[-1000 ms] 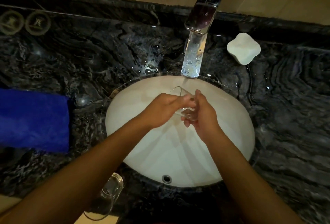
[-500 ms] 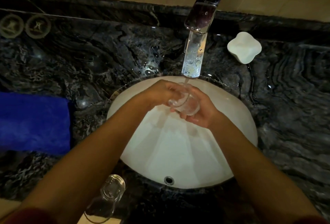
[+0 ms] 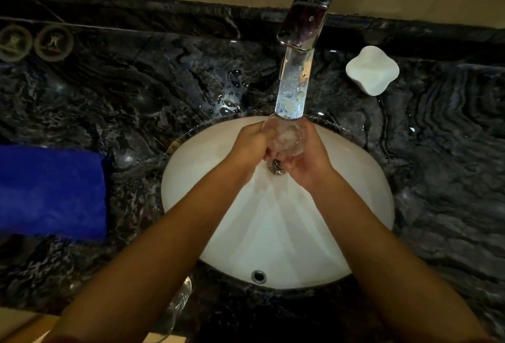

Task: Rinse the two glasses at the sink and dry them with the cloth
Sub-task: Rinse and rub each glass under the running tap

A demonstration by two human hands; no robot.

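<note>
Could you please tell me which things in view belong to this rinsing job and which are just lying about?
Job: glass held by left hand and right hand under the faucet, sink, second glass by the near edge, blue cloth.

Lying about: white dish, two round coasters.

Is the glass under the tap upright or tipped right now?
Roughly upright: the glass shows its round mouth to the camera just below the spout, gripped by the left hand and right hand.
</note>
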